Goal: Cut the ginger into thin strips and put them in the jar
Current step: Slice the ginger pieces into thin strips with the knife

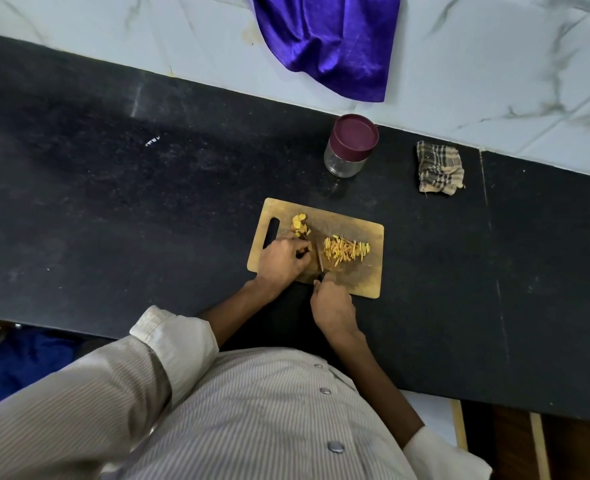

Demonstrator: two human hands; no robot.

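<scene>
- Rounded wooden cutting board (pixel 355 282) with a slot handle lies on a speckled black stone counter (pixel 148 202).
- Left hand (pixel 281 259) curls over ginger slices (pixel 300 227) at the board's left.
- Right hand (pixel 333 308) grips a knife (pixel 320 258) mid-board.
- Thin yellow ginger strips (pixel 347 250) lie right of the blade.
- Lidded clear jar (pixel 350 145) stands behind the board, beside a checked rag (pixel 440 168).

- Black, faintly speckled counter (pixel 148 202), spanning 9 to 3 o'clock.
- White, grey-veined marble wall (pixel 494 64) at 12 o'clock.
- Shiny violet-blue cloth (pixel 331 43) at 12 o'clock.
- Clear jar (pixel 343 161) with maroon lid (pixel 355 132), at 1 o'clock.
- Beige-and-brown checked rag (pixel 439 168) at 2 o'clock.
- Tan wooden cutting board (pixel 362 275), centre.
- Yellow ginger strips (pixel 347 249) and ginger slices (pixel 299 226).
- Pale grey pinstriped shirt (pixel 252 410) at 6 o'clock.
</scene>
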